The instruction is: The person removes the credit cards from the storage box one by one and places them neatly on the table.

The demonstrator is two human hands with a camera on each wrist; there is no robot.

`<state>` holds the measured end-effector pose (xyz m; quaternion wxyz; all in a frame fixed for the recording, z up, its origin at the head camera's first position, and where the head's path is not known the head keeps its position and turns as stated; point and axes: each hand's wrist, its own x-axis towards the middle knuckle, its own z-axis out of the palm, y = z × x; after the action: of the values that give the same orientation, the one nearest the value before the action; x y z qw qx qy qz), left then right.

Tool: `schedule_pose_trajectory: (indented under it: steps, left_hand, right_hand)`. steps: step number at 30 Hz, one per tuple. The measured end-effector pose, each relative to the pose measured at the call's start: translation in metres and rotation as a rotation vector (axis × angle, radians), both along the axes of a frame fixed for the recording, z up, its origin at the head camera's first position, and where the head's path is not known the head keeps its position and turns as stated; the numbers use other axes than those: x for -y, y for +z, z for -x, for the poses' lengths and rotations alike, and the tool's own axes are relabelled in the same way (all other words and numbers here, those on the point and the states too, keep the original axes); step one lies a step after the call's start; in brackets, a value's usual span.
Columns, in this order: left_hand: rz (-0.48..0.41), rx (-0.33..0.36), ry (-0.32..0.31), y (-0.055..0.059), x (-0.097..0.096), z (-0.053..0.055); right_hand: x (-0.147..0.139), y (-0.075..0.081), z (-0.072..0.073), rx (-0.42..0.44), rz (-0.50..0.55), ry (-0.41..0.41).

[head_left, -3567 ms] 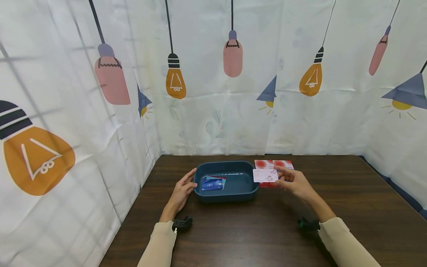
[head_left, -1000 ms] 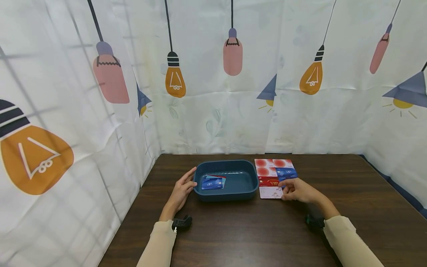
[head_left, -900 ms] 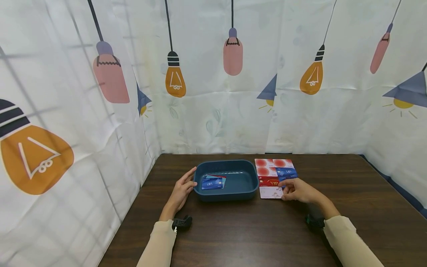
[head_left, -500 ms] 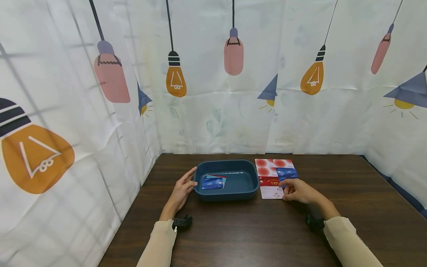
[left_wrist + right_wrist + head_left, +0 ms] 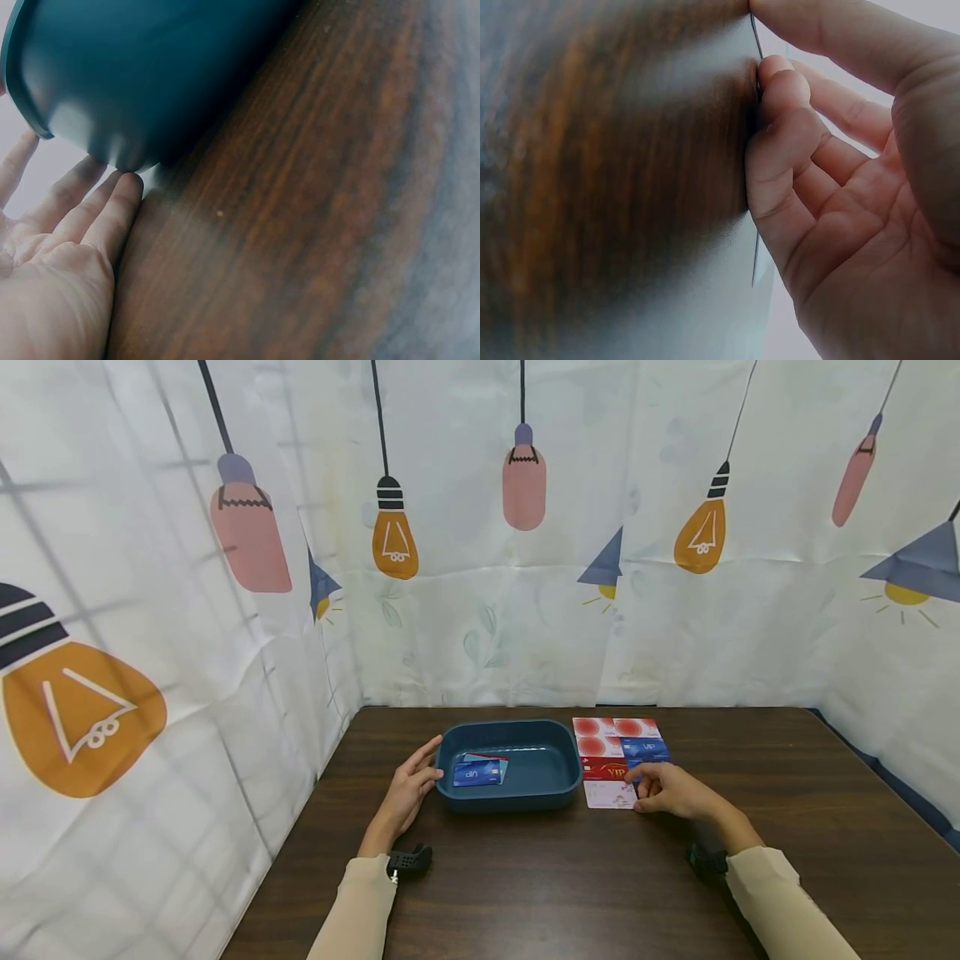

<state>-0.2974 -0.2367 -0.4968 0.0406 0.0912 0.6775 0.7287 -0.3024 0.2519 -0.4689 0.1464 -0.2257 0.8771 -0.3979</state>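
In the head view a blue rectangular tray (image 5: 536, 802) stands on the table. My left hand (image 5: 405, 789) rests against its left end; in the left wrist view the fingertips touch the outer wall (image 5: 150, 82). Right of the tray lies a block of cards in rows. My right hand (image 5: 671, 789) holds a white floral card (image 5: 609, 795) flat at the front of the block, thumb and fingers at its right edge. Behind it lie a red VIP card (image 5: 602, 768) and a blue VIP card (image 5: 647, 748). The right wrist view shows the fingers curled low over the wood (image 5: 630, 150).
Inside the tray lies a small stack with a blue VIP card (image 5: 475, 773) on top. White cards with red circles (image 5: 598, 746) form the block's back rows. A white lamp-print curtain (image 5: 480, 635) surrounds the brown table (image 5: 525, 877).
My right hand has brought the white card from over the block down to its front row, where it has since shifted only slightly. My left hand stays at the tray.
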Motion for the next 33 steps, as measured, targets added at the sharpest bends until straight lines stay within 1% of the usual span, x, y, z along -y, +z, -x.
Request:
schedule_pose_trajectory:
  steps: [6, 14, 28, 33]
  left_hand:
    - [-0.006, 0.005, 0.005, 0.0003, -0.0005, -0.0005]
    - [0.012, 0.009, 0.007, 0.0008, -0.0005, -0.0006]
    - [0.013, 0.003, 0.01, 0.0018, -0.001, -0.001]
    - [0.005, 0.007, 0.011, 0.0018, -0.0015, -0.0017]
  right_hand:
    - [-0.0007, -0.0023, 0.0017, -0.009, -0.013, -0.011]
    - [-0.0012, -0.0042, 0.0021, -0.021, -0.008, -0.012]
    - [-0.0004, -0.003, 0.0011, -0.021, -0.028, -0.031]
    - [0.0001, -0.0022, 0.0002, -0.015, -0.018, -0.031]
